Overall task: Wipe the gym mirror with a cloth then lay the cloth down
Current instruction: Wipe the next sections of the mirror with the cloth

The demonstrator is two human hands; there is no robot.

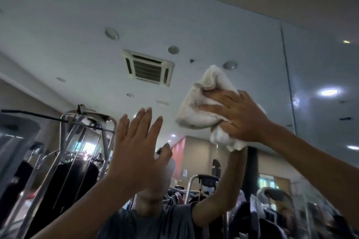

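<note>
The gym mirror (81,30) fills almost the whole view and reflects the ceiling and the room behind me. My right hand (239,116) is raised high and presses a bunched white cloth (196,106) against the glass, with its fingers spread and curled over the fabric. My left hand (136,147) is raised beside it, lower and to the left, with straight fingers flat toward the glass and holding nothing. My own reflection shows below the hands, partly hidden by my arms.
A vertical seam (288,83) splits the mirror into panels at the right. Reflected in the glass are a metal weight machine (85,122), racks of dark clothing (73,176), an air-conditioning vent (148,67) and ceiling lights.
</note>
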